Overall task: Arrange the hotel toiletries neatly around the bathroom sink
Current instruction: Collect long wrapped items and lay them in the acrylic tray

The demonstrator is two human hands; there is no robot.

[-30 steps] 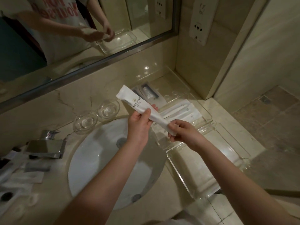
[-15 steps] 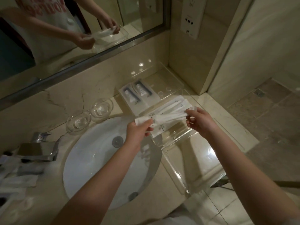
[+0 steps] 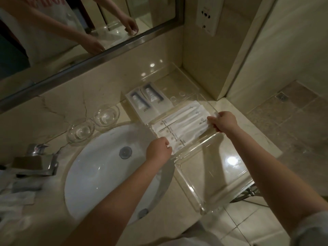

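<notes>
While both forearms are stretched out over the pale marble bench (image 3: 252, 132), a long white paper-wrapped sachet (image 3: 188, 137) is held by its two ends at the middle section of a clear acrylic tray (image 3: 204, 174). Its near end is pinched in the grip of the left hand (image 3: 158, 148), whose fingers are curled at the tray's left wall. The far end is pinched in the grip of the right hand (image 3: 222, 121) at the tray's right side. The sachet is laid along a stack of similar white sachets (image 3: 182, 119) that fills this section; whether it rests on them or is held just above cannot be told.

Two small white boxes (image 3: 147, 102), each showing a tube, are set side by side just behind the stack, near the wall. Two clear glass bowls (image 3: 80, 130) are placed next to each other between the boxes and a chrome tap (image 3: 35, 160), at the rim of the white oval sink basin (image 3: 99, 176). Further toiletries at the left edge of the bench are too blurred to be identified. Both hands are reflected in the mirror (image 3: 53, 32) above.
</notes>
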